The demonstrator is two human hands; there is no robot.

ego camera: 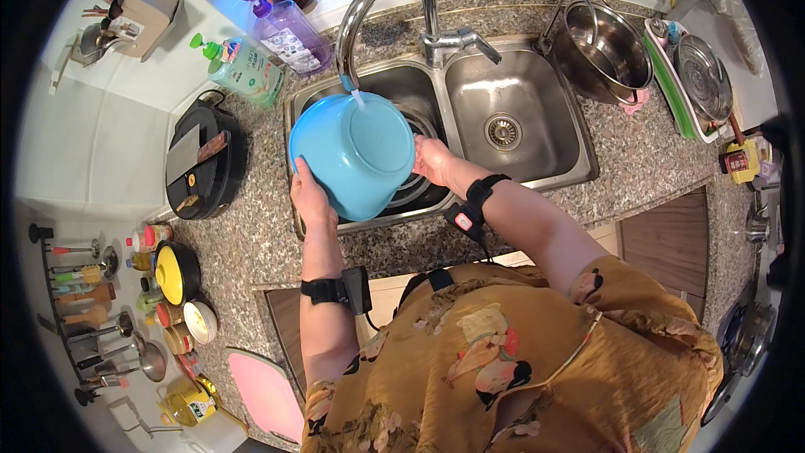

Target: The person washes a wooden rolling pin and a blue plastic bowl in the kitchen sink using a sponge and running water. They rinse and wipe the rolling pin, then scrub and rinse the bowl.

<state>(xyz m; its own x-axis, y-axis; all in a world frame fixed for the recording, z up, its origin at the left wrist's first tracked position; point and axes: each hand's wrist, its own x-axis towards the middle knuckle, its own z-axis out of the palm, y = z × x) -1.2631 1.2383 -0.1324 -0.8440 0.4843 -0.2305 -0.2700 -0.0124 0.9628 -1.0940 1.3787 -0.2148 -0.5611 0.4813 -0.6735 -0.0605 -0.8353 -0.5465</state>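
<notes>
A blue plastic basin (pixel 352 157) is held tilted over the left sink bowl (pixel 405 78), its underside facing up. My left hand (pixel 311 194) grips its left side, with the thumb lying on the outer wall. At the right side, my right hand (pixel 433 160) holds the edge; some of its fingers are hidden behind the basin. Water runs from the chrome faucet (pixel 385 6) onto the basin's base. Under the basin, dark round ware shows partly in the left bowl; what it is cannot be told.
The right sink bowl (pixel 503 100) shows its drain. A steel pot (pixel 600 53) stands right of it, near a dish rack (pixel 676 85). Two pump bottles, green (pixel 248 72) and purple (pixel 292 38), stand behind left. A black appliance (pixel 207 160) with a cleaver on top sits at the left.
</notes>
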